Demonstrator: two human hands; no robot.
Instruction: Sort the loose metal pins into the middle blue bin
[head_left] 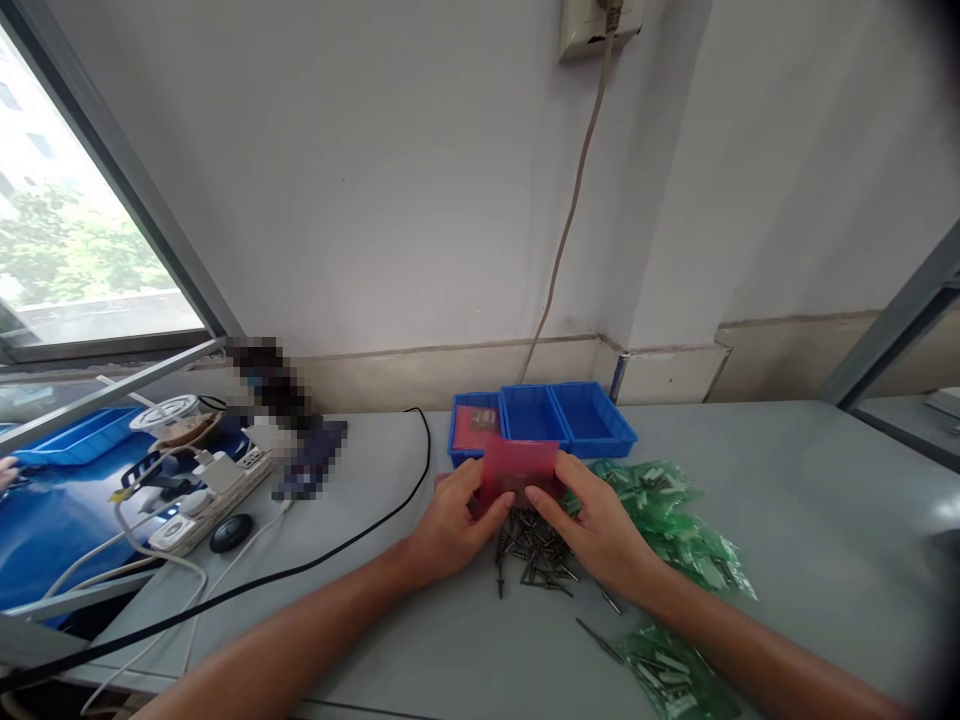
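Observation:
Between my two hands a pink plastic bag (521, 458) is held up above the table. My left hand (457, 515) pinches its left edge, thumb toward the lower middle. On the other side my right hand (604, 520) grips the right edge, its thumb near the left one. Whatever lies inside the bag is hard to make out. Just below the hands lies a loose heap of thin metal pins (536, 555), rivet-like in shape. One single pin (598, 640) lies apart, by a green plastic bag (667, 670) of metal parts near my right forearm.
Behind the hands stand joined blue bins (596, 420); the left one holds a pink bag (476, 425). More green bags (686, 530) spread to the right. A black cable (360, 535) crosses the left side, near a mouse (231, 533) and a power strip (217, 500).

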